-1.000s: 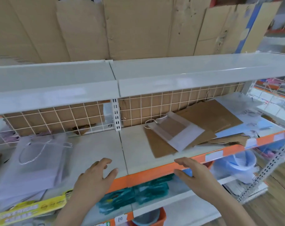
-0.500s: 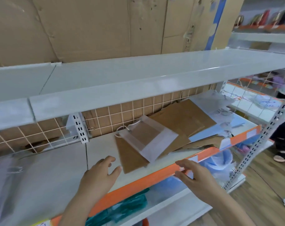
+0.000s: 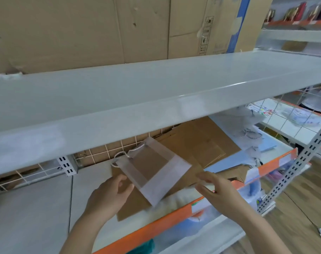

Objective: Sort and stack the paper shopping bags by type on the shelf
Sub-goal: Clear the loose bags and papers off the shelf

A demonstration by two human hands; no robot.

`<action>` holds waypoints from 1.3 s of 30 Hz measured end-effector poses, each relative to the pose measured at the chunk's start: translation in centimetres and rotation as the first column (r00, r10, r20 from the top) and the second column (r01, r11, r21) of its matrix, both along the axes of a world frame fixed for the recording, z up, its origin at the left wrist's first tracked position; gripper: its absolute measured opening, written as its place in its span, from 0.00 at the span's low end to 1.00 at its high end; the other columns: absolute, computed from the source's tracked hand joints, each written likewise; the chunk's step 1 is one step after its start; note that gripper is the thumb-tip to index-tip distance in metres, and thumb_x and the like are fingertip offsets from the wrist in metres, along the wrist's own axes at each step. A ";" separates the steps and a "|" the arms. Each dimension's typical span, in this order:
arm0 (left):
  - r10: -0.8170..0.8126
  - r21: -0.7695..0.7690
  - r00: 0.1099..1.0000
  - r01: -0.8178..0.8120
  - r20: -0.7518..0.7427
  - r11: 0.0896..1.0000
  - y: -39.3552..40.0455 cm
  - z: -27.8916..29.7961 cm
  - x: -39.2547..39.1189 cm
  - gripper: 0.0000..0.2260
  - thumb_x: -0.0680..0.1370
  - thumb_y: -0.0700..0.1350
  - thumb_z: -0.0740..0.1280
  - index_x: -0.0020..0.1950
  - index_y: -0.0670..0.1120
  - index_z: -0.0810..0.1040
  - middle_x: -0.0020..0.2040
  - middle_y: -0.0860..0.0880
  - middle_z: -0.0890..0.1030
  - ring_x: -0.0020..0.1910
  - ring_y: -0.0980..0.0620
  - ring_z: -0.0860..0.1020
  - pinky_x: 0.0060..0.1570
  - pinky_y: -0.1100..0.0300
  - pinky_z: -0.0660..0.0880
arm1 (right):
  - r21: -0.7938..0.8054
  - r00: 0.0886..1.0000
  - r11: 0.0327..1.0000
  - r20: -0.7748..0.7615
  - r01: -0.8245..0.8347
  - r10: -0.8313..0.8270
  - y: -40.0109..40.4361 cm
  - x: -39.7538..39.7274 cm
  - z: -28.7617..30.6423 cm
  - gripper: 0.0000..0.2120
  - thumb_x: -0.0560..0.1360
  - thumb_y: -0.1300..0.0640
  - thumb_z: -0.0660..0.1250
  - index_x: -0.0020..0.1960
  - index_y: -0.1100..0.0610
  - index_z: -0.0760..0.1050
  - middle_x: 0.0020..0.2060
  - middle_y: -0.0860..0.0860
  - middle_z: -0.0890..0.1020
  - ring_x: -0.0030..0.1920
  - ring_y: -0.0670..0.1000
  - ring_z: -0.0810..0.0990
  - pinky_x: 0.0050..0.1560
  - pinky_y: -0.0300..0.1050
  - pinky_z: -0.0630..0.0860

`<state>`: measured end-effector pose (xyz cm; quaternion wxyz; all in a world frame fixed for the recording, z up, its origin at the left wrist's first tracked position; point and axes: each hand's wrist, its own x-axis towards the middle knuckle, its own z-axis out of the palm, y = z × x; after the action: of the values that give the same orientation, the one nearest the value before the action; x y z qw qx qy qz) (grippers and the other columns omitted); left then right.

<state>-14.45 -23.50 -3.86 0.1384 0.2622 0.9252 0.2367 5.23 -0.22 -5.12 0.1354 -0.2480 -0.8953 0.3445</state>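
- Shelf (image 3: 93,180): brown bags (image 3: 198,143) under a windowed white bag (image 3: 152,171).
- Your left hand (image 3: 108,197): grip released, fingertips at the white bag.
- Your right hand (image 3: 216,189): grip released, fingers straight.

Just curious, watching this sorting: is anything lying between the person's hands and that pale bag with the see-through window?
Nothing visible. The left hand is already at the near left edge of the window bag, which lies on top of the brown bags. The right hand hangs open beside its right corner, with only bare gap between.

A shop: metal display shelving (image 3: 156,99) holding stock.
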 end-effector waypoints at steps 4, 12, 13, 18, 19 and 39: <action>0.097 -0.018 0.994 -0.097 0.044 0.995 2.2 -1.1 0.2 0.19 0.78 0.62 0.60 0.65 0.57 0.71 0.63 0.55 0.77 0.60 0.55 0.76 0.56 0.57 0.72 | 0.023 0.999 0.999 0.004 -0.042 0.042 3.7 -1.2 0.0 0.09 0.75 0.50 0.67 0.50 0.36 0.73 0.46 0.34 0.77 0.48 0.38 0.75 0.45 0.30 0.69; 0.468 0.014 0.800 -0.510 0.376 0.860 9.0 -5.1 3.2 0.41 0.65 0.68 0.67 0.71 0.46 0.67 0.67 0.42 0.73 0.62 0.41 0.75 0.59 0.51 0.73 | 0.019 0.968 0.968 0.044 -0.249 0.248 11.1 -2.4 -0.2 0.04 0.76 0.48 0.65 0.50 0.42 0.77 0.45 0.35 0.81 0.49 0.36 0.77 0.42 0.24 0.67; 0.549 -0.028 0.737 -0.587 0.395 0.809 10.0 -5.1 3.5 0.49 0.62 0.72 0.66 0.73 0.43 0.63 0.69 0.40 0.70 0.63 0.40 0.74 0.61 0.48 0.73 | 0.018 0.960 0.961 0.059 -0.276 0.274 11.8 -2.4 -0.3 0.05 0.76 0.48 0.65 0.52 0.42 0.77 0.47 0.35 0.81 0.50 0.36 0.77 0.42 0.24 0.67; 0.763 -0.346 0.639 -0.697 0.098 0.628 14.0 -4.8 5.1 0.55 0.62 0.79 0.61 0.76 0.42 0.56 0.72 0.42 0.64 0.69 0.41 0.68 0.65 0.48 0.63 | 0.017 0.930 0.933 0.097 -0.359 0.356 14.8 -1.7 -0.8 0.12 0.75 0.48 0.65 0.58 0.42 0.76 0.51 0.34 0.79 0.54 0.37 0.77 0.45 0.23 0.67; 0.779 -0.342 0.620 -0.716 0.088 0.609 14.5 -4.8 5.2 0.54 0.62 0.78 0.63 0.75 0.41 0.56 0.71 0.42 0.65 0.69 0.41 0.68 0.65 0.48 0.62 | 0.017 0.926 0.929 0.096 -0.369 0.366 15.3 -1.6 -0.9 0.13 0.75 0.47 0.65 0.59 0.43 0.76 0.50 0.33 0.78 0.53 0.36 0.76 0.44 0.22 0.66; 0.757 0.584 0.605 -0.716 0.246 0.383 6.1 -2.5 9.4 0.06 0.79 0.37 0.62 0.52 0.47 0.74 0.41 0.49 0.75 0.36 0.52 0.75 0.19 0.68 0.70 | 0.107 0.945 0.964 0.250 -0.245 0.212 10.8 -6.2 -2.4 0.29 0.71 0.35 0.65 0.60 0.57 0.73 0.54 0.54 0.77 0.55 0.56 0.78 0.53 0.46 0.74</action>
<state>-5.06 -17.35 -6.31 -0.1064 -0.1386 0.8100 0.5599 -0.96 10.53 -7.50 0.0036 -0.1716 -0.9491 0.2640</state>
